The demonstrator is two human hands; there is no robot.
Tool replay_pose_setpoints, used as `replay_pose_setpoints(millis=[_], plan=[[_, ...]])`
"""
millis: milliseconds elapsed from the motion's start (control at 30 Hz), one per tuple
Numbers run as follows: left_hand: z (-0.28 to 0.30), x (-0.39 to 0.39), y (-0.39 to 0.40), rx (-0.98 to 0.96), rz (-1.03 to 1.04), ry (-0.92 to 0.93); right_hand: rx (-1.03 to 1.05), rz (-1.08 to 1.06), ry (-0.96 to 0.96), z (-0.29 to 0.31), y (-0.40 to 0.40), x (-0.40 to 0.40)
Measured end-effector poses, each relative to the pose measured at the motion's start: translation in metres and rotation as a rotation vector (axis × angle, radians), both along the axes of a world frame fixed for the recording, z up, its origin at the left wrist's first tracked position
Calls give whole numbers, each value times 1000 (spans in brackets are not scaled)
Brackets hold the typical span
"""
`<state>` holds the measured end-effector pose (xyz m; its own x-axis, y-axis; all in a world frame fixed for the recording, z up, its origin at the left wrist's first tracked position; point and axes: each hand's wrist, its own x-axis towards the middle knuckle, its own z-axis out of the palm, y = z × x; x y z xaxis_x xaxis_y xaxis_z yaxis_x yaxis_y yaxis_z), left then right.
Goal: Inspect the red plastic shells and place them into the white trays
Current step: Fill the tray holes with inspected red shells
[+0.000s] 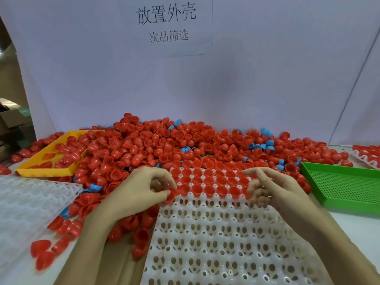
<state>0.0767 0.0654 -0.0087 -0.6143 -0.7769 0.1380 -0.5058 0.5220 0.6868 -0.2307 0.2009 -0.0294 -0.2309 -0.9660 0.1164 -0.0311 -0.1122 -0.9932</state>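
A big heap of red plastic shells (164,140) covers the back of the table, with a few blue shells mixed in. In front of me lies a white tray (216,239) with rows of holes; its three far rows hold red shells (207,182), openings up. My left hand (141,190) pinches a red shell (171,195) at the tray's left edge, by the third row. My right hand (267,188) hovers over the right end of the filled rows, fingers loosely curled, and I cannot see anything in it.
A yellow tray (49,167) with some red shells sits at the left rear. An empty-looking green perforated tray (345,186) lies at the right. Another white tray (30,200) lies at the left, and one with shells (368,155) at the far right. White paper backs the table.
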Motion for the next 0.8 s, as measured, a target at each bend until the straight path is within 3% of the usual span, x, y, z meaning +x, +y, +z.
replay_pose_setpoints(millis=[367,800], plan=[[-10,2,-5,-123,-30,-221,-12,10,-81,-6,-5,-15],[-17,-3,-6,-165,27,-264,-60,-40,21,-13,-7,-2]])
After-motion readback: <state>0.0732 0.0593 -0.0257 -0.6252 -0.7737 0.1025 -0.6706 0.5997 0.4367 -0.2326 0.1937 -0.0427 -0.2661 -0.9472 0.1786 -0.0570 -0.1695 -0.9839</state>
